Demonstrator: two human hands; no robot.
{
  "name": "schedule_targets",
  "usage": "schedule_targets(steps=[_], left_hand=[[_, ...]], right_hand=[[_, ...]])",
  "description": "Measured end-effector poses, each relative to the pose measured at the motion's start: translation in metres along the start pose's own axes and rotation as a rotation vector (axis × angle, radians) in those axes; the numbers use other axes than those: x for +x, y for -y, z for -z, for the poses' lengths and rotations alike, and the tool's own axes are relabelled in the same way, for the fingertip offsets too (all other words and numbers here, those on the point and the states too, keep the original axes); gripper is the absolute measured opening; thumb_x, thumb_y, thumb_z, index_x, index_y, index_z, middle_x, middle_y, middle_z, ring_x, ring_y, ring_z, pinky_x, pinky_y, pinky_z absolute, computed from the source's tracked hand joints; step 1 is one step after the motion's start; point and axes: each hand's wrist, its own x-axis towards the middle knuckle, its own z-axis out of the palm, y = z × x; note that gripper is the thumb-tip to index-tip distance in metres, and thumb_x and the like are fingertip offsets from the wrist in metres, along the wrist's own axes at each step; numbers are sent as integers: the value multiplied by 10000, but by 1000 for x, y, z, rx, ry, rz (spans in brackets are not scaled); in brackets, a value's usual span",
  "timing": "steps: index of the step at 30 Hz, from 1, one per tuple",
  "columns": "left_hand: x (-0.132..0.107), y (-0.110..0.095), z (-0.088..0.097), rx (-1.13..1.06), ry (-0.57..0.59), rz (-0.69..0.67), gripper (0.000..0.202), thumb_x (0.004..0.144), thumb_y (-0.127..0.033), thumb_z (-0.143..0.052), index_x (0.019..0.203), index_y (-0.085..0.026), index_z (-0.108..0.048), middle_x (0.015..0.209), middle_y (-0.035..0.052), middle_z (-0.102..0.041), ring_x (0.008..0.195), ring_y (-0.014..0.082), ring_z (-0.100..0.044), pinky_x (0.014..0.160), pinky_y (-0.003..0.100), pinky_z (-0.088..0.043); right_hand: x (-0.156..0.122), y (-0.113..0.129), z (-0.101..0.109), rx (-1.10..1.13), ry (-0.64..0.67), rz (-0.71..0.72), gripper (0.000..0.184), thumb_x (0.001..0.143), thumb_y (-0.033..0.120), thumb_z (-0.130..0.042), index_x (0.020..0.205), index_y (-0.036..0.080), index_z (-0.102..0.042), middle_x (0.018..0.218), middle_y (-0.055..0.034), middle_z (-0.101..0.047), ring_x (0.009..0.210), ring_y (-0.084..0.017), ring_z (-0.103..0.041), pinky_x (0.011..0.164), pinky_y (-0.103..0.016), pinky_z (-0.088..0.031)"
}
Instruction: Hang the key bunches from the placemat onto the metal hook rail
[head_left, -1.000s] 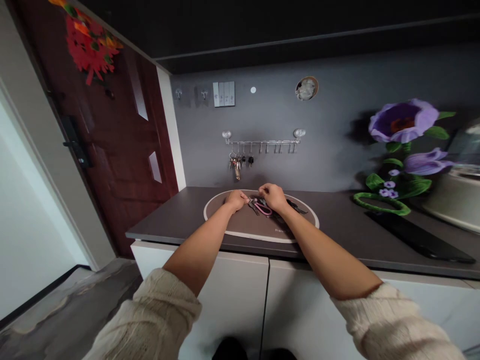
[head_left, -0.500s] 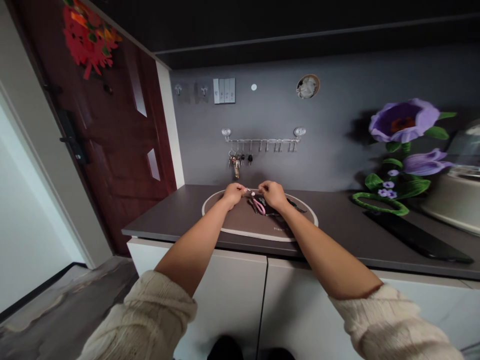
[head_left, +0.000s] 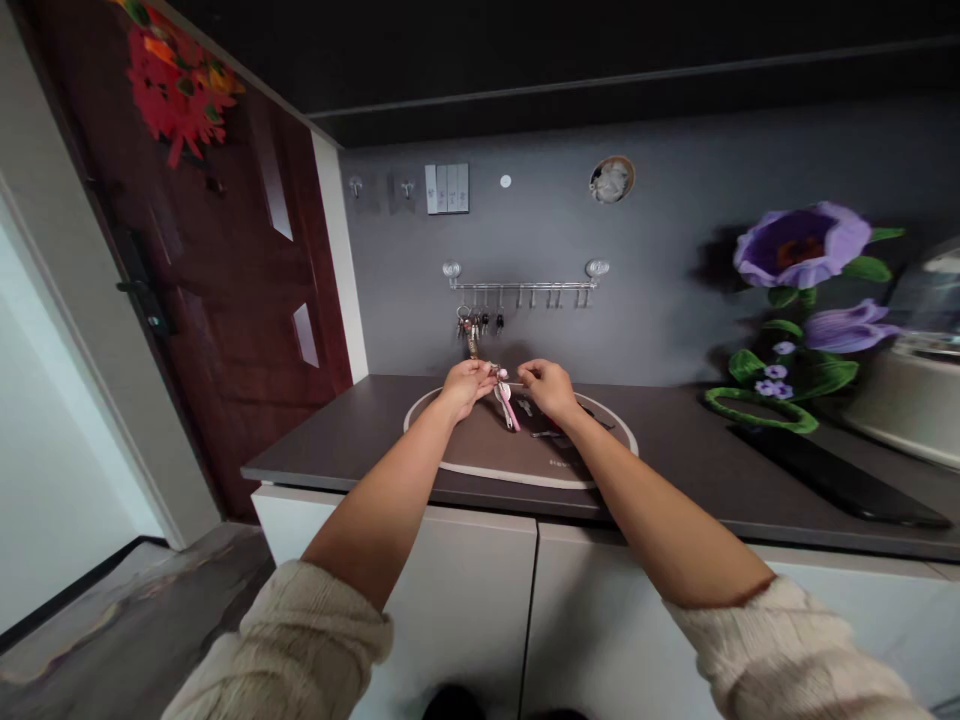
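My left hand [head_left: 469, 388] pinches the top of a pink key strap [head_left: 509, 407], which hangs down from its fingertips over the mat, with a small white piece near its top. My right hand [head_left: 547, 389] is just to the right of the strap, its fingers loosely curled and nothing visible in them. Below my hands, dark keys or small metal tools [head_left: 546, 433] lie on the brown oval mat [head_left: 495, 450], which has a cream border.
The mat lies on a dark grey countertop [head_left: 345, 437] above white cabinets. A wall rail [head_left: 525, 286] holds several keys. A wooden door stands left; a purple flower decoration and a black flat object are right, with a metallic appliance at the far right.
The pink strap has been lifted off the mat and now hangs from my left hand. My right hand has moved apart from it, and the hands no longer meet over the strap.
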Motion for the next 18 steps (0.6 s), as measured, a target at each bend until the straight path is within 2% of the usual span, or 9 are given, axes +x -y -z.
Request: schedule_targets(steps=[8, 13, 18], left_hand=[[-3, -4, -2, -200, 81, 23, 82, 771, -113, -452, 694, -138, -438, 731, 64, -611, 721, 137, -606, 810, 347, -427], [-3, -5, -1, -261, 107, -33, 106, 771, -72, -434, 687, -135, -421, 744, 61, -611, 707, 108, -602, 827, 304, -423], [-3, -6, -2, -279, 146, -95, 142, 752, -42, -451, 655, -134, -403, 803, 60, -607, 770, 101, -596, 867, 285, -397]], right_hand=[[2, 3, 0, 228, -41, 61, 194, 673, 295, -533, 799, 163, -598, 767, -34, -622, 686, -120, -546, 693, -263, -414], [2, 7, 1, 291, -6, 118, 215, 659, 338, -546, 775, 165, -602, 772, -32, -617, 693, -122, -536, 701, -269, -404], [-1, 8, 0, 321, 23, 67, 240, 624, 380, -574, 707, 156, -599, 685, -19, -595, 627, -115, -501, 642, -259, -387]])
